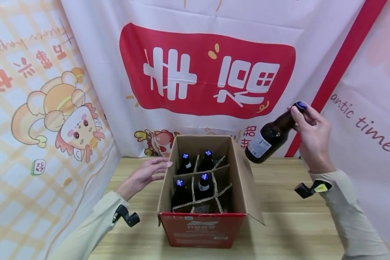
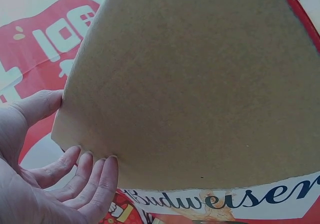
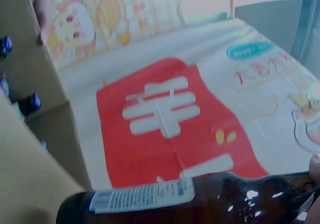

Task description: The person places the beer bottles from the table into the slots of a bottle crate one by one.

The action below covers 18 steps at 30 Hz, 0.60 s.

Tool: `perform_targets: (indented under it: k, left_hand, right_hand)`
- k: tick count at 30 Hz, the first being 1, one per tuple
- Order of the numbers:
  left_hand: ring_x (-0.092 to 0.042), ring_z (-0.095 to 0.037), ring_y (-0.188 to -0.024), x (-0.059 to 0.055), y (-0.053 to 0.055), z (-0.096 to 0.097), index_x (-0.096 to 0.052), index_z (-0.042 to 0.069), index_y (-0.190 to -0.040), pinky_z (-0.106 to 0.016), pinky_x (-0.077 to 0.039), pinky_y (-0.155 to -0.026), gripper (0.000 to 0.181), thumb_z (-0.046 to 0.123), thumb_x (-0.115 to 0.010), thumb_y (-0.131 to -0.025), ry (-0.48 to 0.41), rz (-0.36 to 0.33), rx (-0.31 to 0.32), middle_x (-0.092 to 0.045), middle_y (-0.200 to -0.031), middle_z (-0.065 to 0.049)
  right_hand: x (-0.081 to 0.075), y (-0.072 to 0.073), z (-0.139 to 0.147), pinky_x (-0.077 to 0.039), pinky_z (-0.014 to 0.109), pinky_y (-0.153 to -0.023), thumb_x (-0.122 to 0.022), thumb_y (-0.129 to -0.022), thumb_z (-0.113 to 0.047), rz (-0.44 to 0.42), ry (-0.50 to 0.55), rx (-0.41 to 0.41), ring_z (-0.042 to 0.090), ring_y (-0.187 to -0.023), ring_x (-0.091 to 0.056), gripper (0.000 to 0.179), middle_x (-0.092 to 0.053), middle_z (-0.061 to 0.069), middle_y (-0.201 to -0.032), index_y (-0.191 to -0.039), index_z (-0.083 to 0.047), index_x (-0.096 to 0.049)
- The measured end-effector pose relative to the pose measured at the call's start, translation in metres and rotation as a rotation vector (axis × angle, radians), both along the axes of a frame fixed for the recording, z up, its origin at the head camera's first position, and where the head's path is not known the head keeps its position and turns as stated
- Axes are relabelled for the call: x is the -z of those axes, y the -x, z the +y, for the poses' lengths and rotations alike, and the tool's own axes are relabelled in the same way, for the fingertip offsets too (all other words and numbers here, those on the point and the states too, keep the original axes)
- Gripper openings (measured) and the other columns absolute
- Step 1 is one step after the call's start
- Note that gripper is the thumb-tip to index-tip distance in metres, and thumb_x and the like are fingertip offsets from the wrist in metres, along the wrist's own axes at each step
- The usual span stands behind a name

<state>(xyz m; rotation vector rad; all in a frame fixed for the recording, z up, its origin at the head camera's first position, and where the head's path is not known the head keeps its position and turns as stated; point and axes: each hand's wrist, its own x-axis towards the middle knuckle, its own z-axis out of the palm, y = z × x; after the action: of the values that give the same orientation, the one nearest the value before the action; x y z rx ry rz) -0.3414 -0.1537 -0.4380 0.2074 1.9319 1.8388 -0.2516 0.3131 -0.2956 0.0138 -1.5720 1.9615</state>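
Note:
A brown glass beer bottle with a blue cap and pale label tilts in the air right of the carton. My right hand grips it by the neck, its base pointing down and left. In the right wrist view the bottle lies across the bottom. The open cardboard carton has a red front and dividers inside, with several blue-capped bottles upright in its compartments. At the carton's left side is my left hand. Its fingertips touch the carton's brown flap, thumb at the flap's edge.
The carton stands on a light wood table. A right flap leans outward from it. Behind hangs a white cloth with a red printed panel, and a patterned cloth covers the left side.

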Motion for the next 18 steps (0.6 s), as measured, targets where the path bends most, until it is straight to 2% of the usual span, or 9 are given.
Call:
perform_targets:
  k: [4,7,11,15,18]
  left_hand:
    - [-0.062,-0.021,-0.114,0.0,0.0,0.0,-0.048,0.0,-0.147,-0.045,-0.049,-0.107,0.058,0.03,-0.07,-0.102,0.007,0.005,-0.002,-0.065,-0.13,-0.006]
    - [-0.061,-0.023,-0.117,-0.001,0.001,0.001,-0.048,0.001,-0.148,-0.047,-0.049,-0.11,0.059,0.03,-0.071,-0.101,0.013,0.004,-0.006,-0.063,-0.134,-0.009]
    - [-0.061,-0.024,-0.119,-0.003,0.002,0.003,-0.045,0.0,-0.15,-0.044,-0.05,-0.109,0.061,0.027,-0.07,-0.101,0.002,-0.005,-0.002,-0.062,-0.137,-0.011]
    - [-0.061,-0.022,-0.116,-0.002,0.002,0.002,-0.042,-0.002,-0.152,-0.041,-0.051,-0.106,0.063,0.026,-0.069,-0.102,0.004,-0.005,0.003,-0.062,-0.135,-0.011]
    - [-0.06,-0.021,-0.116,-0.003,0.001,0.0,-0.042,-0.001,-0.152,-0.042,-0.05,-0.108,0.063,0.027,-0.069,-0.102,0.016,-0.008,-0.003,-0.062,-0.136,-0.01]
  right_hand:
    - [-0.013,-0.006,-0.021,-0.059,0.019,-0.088,-0.082,-0.09,-0.027,0.006,-0.048,-0.058,0.023,-0.117,-0.059,0.053,-0.069,0.012,-0.133,-0.139,-0.012,-0.069]
    - [-0.022,-0.008,-0.041,-0.06,0.02,-0.087,-0.081,-0.091,-0.027,0.0,-0.104,-0.106,0.023,-0.114,-0.062,0.052,-0.073,0.009,-0.127,-0.139,-0.011,-0.069]
    - [-0.033,-0.011,-0.066,-0.061,0.021,-0.085,-0.079,-0.094,-0.025,-0.015,-0.244,-0.164,0.021,-0.108,-0.067,0.048,-0.077,0.004,-0.117,-0.139,-0.01,-0.069]
    - [-0.036,-0.017,-0.085,-0.061,0.021,-0.085,-0.077,-0.097,-0.021,-0.026,-0.374,-0.215,0.02,-0.101,-0.072,0.044,-0.078,0.002,-0.112,-0.138,-0.007,-0.068]
    - [-0.032,-0.019,-0.096,-0.061,0.023,-0.086,-0.075,-0.099,-0.025,-0.073,-0.486,-0.251,0.02,-0.099,-0.074,0.042,-0.079,0.002,-0.113,-0.137,-0.009,-0.069]
